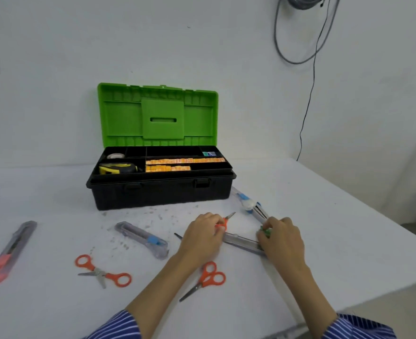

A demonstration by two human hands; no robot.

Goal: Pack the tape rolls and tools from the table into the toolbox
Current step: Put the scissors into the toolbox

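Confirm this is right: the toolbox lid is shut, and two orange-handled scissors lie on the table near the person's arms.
Not quite. In the head view the toolbox has its green lid standing open, not shut. The two orange-handled scissors do lie on the table.

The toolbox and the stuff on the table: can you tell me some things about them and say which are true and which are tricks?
1. The toolbox lid is open. True.
2. The yellow tape measure lies on the table. False: it sits in a front left compartment of the toolbox tray.
3. The left hand holds small orange-handled scissors. True.
4. The open scissors near the table's front have green handles. False: their handles are orange.
5. A blue-slider utility knife lies on the table in front of the toolbox. True.
6. The right hand rests empty and flat. False: its fingers curl round a small green thing.
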